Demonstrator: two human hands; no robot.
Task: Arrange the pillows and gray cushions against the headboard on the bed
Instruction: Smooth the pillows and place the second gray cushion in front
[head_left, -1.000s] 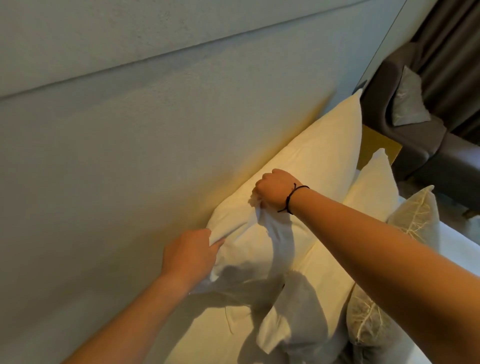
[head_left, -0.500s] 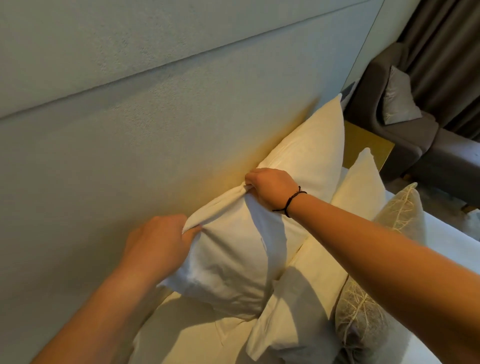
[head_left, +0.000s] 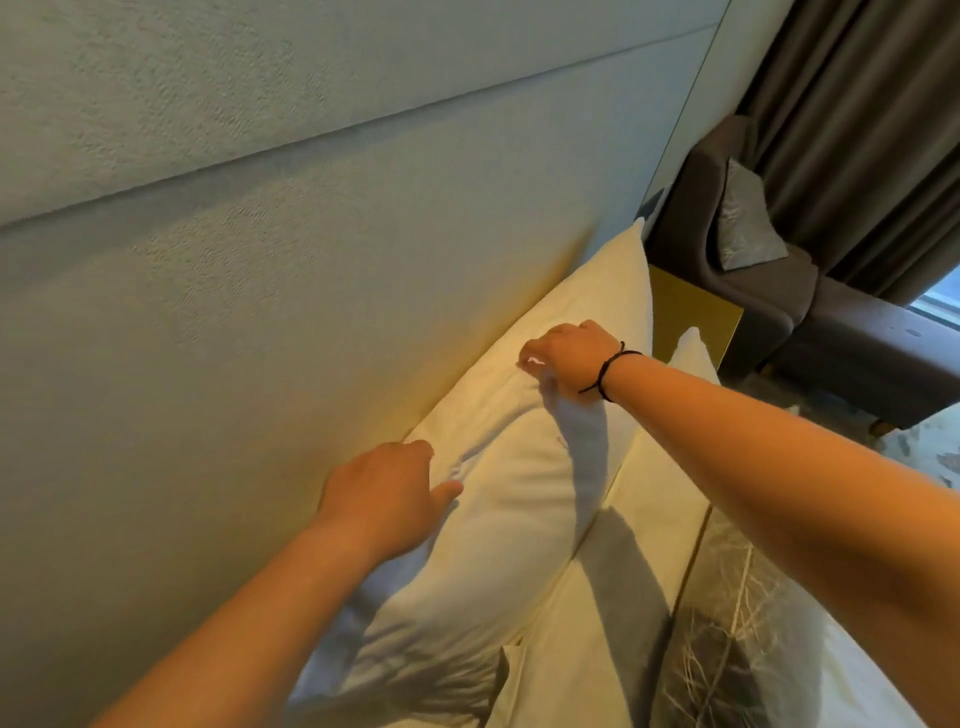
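A: Where does the big white pillow (head_left: 498, 499) sit?

B: Right against the headboard (head_left: 291, 291), leaning on it along its whole upper edge. Take that pillow as the landmark for everything else.

A: And the hands?

B: The left hand (head_left: 384, 499) rests on the pillow's near top corner, close to the headboard. Its thumb lies straight on the fabric; the other fingers bend over the top edge, and I cannot tell whether they pinch the cloth or only press on it. The right hand (head_left: 569, 358) is further along the pillow's top edge, its grip pressed together on a small bunch of the fabric, knuckles up. A black cord bracelet (head_left: 605, 371) circles that wrist.

A: What lies in front of the pillow?

B: A second white pillow (head_left: 639, 551) stands just in front of it, on the side away from the headboard, touching it. In front of that again is a gray cushion (head_left: 737, 639) with a pale leaf pattern, partly hidden under the right forearm.

A: Beyond the pillow's far end?

B: A yellow bedside panel (head_left: 691, 317) just past its tip, then a dark gray armchair (head_left: 769, 291) holding a small gray cushion (head_left: 748, 228). Brown curtains (head_left: 857, 130) hang behind the chair, well apart from the pillow.
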